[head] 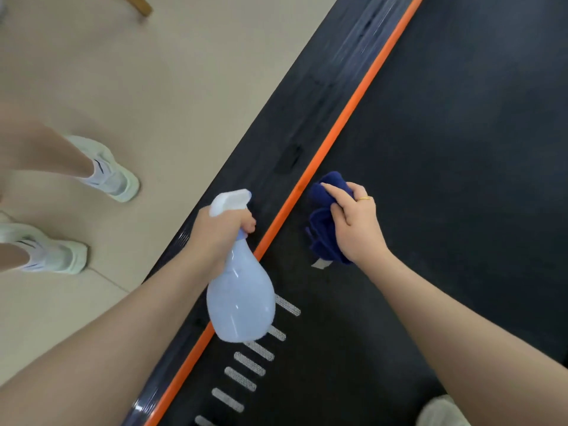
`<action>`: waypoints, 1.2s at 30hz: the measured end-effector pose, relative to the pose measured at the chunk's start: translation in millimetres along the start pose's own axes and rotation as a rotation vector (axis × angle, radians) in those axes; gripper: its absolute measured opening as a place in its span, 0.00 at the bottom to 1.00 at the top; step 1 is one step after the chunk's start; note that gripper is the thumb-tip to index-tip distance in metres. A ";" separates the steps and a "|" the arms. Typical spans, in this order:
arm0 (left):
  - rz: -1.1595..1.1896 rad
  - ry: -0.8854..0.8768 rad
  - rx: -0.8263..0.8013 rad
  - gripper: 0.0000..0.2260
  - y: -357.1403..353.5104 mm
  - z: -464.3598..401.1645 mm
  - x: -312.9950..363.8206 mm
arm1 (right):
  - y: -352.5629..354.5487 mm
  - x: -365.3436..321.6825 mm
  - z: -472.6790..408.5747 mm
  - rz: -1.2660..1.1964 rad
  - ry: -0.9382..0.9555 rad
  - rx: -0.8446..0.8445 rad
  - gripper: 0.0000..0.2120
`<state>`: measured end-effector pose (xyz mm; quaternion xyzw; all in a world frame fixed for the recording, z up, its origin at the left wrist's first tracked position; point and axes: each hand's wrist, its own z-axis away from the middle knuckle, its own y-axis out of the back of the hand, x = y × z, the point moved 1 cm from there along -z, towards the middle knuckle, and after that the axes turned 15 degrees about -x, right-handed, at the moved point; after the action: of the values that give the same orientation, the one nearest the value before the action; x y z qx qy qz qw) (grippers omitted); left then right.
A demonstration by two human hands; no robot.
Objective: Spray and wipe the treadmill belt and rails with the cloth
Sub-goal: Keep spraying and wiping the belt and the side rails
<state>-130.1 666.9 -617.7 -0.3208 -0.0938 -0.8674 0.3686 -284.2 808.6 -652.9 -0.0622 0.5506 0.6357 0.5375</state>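
The black treadmill belt (pixel 445 155) runs diagonally across the view, edged by an orange stripe (pixel 335 133) and a dark side rail (pixel 295 124). My left hand (pixel 221 232) grips the neck of a pale blue spray bottle (pixel 241 302) with a white trigger head, held over the rail and stripe. My right hand (pixel 356 222) holds a bunched dark blue cloth (pixel 322 222) and presses it on the belt just right of the orange stripe. A white tag sticks out from under the cloth.
Beige floor (pixel 153 87) lies left of the treadmill. Another person's legs in white sneakers (pixel 107 170) stand there. White dashed markings (pixel 249 364) cross the belt near me. A wooden leg (pixel 140 6) shows at the top left, and a pale shoe (pixel 442 410) at the bottom right.
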 end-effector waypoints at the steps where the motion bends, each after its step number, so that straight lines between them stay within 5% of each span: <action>1: -0.013 0.010 0.019 0.22 8.7 4.1 -8.2 | -5.7 -7.4 -4.4 0.053 0.027 -0.006 0.18; 6: -0.043 0.010 -0.012 0.20 41.5 5.0 -18.8 | -25.5 -42.4 -49.2 0.381 0.265 -0.036 0.22; 10: -0.033 -0.105 -0.023 0.16 56.1 -2.3 -10.3 | -45.6 -58.0 -92.5 0.551 0.149 0.033 0.22; 14: -0.001 -0.208 -0.019 0.13 59.6 -11.3 -10.2 | -91.7 -59.3 -56.2 0.722 0.648 -0.205 0.23; 16: 0.027 -0.220 -0.046 0.13 61.7 -16.4 -12.2 | -76.4 -53.6 -73.3 0.790 0.734 -0.265 0.24; 19: 0.046 -0.207 -0.117 0.15 65.4 -22.7 -15.3 | -29.2 -51.8 -131.2 0.663 0.464 -0.004 0.23; 22: 0.048 -0.229 -0.151 0.22 67.4 -22.8 -15.9 | -4.8 -49.8 -160.4 0.671 0.177 0.014 0.26; 25: 0.082 -0.223 -0.150 0.25 70.7 -19.8 -18.9 | -33.6 -61.8 -143.3 0.626 0.287 0.108 0.25; 30: 0.212 -0.289 -0.097 0.22 86.0 -8.3 -21.2 | -104.4 -71.6 -77.0 0.697 0.685 -0.269 0.26; 32: 0.214 -0.295 -0.039 0.22 92.9 -4.7 -23.6 | -87.4 -63.6 -95.6 0.798 0.794 -0.267 0.25; 36: 0.161 -0.268 -0.027 0.19 92.2 4.3 -24.1 | -48.8 -59.7 -127.4 0.647 0.414 0.069 0.22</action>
<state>-50.9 617.0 -636.2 -0.4449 -0.1045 -0.7859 0.4166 -288.0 665.2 -692.9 0.0058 0.6596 0.7276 0.1885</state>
